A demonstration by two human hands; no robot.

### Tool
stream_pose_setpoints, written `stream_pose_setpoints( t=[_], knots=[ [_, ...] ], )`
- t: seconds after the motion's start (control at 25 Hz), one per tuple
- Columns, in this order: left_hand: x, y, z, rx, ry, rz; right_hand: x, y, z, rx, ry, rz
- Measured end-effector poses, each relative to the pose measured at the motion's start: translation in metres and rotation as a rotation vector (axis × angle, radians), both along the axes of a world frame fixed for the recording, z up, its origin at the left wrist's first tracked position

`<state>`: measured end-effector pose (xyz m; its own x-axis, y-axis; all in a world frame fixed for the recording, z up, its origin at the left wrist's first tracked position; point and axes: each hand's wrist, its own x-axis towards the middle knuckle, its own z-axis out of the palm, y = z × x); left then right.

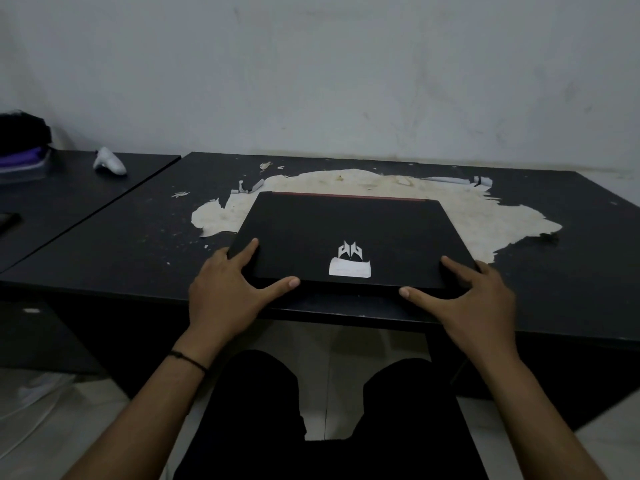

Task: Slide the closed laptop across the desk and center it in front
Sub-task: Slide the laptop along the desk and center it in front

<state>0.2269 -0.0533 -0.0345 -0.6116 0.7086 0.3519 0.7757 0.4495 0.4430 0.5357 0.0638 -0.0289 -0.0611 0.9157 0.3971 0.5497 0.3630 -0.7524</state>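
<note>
A closed black laptop (349,230) with a white logo and a white sticker patch on its lid lies flat on the black desk (104,258), near the front edge and roughly in front of me. My left hand (228,285) grips its near left corner, thumb along the front edge and fingers on the left side. My right hand (474,296) grips the near right corner the same way, thumb at the front edge and fingers on the right side.
The desk's top is peeled in a large pale patch (502,216) behind and to the right of the laptop. A second black desk (52,202) adjoins at the left, with a white controller (109,161) and a dark bundle (22,147) on it. My legs are below the front edge.
</note>
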Motion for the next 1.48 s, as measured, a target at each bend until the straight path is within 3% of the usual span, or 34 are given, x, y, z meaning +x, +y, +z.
stream_pose_setpoints(
  t=[1.2,1.48],
  knots=[
    [0.0,-0.003,-0.003,0.067,0.025,0.008,0.003,-0.01,-0.005,0.009,0.038,0.001],
    [0.008,-0.001,-0.005,0.059,0.014,-0.018,-0.001,-0.009,-0.007,0.061,-0.129,-0.047]
  ],
)
